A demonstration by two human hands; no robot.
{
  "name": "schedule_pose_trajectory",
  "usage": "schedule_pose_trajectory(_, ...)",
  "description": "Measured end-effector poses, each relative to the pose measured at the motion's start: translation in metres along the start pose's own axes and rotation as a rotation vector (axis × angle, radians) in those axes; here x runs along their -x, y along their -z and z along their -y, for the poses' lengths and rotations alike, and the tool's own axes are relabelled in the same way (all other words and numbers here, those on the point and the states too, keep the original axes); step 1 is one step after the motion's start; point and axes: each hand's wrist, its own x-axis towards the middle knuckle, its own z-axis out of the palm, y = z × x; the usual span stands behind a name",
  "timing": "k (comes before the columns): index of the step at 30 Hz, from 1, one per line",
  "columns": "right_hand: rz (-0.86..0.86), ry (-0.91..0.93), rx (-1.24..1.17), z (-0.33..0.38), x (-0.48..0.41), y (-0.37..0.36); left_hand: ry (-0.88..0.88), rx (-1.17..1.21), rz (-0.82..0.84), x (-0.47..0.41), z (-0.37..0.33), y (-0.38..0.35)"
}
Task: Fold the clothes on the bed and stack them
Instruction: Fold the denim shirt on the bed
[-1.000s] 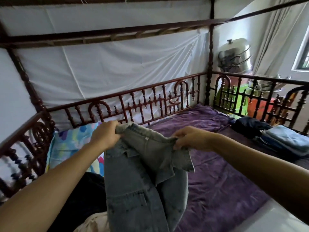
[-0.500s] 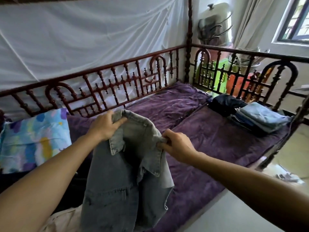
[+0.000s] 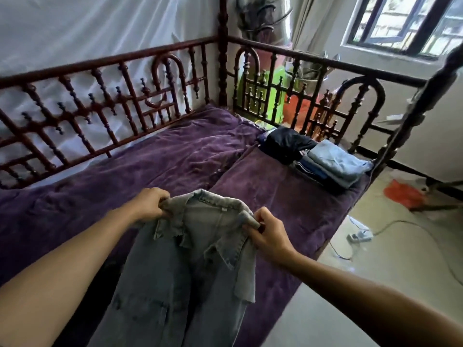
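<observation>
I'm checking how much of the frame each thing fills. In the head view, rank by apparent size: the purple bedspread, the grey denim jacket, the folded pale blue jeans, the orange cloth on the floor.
1. Purple bedspread
2. Grey denim jacket, though it looks enlarged by nearness to the camera
3. Folded pale blue jeans
4. Orange cloth on the floor

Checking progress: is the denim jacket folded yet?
Not folded: the jacket hangs full length, held at the collar by both hands.
</observation>
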Motion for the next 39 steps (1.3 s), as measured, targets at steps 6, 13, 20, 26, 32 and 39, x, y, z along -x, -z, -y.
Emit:
schedule_pose_trajectory(6,-0.05,-0.103,0.062,-0.04,-0.065,0.037,0.034,-0.028,-0.16,-0.093,-0.029,-0.02)
schedule_pose_trajectory(13,-0.044,-0.22,0.172,-0.113,-0.16,0.12,-0.092,-0.064,-0.156,-0.207,-0.124,-0.014)
schedule_pose_trajectory(20,0.008,-0.425,0.202,-0.265,-0.274,0.166,-0.042,-0.146,-0.06,-0.366,-0.193,-0.076)
schedule_pose_trajectory(26,0.026,-0.636,0.261,-0.398,-0.356,0.183,0.032,-0.105,-0.1,-0.492,-0.234,-0.163)
schedule_pose_trajectory(32,0.22,-0.721,0.616,-0.452,-0.391,0.183,0.234,0.071,-0.068,-0.492,-0.198,-0.198)
schedule_pose_trajectory(39,0.422,-0.656,0.348,-0.431,-0.404,0.09,0.587,0.058,0.225,-0.353,-0.133,-0.284)
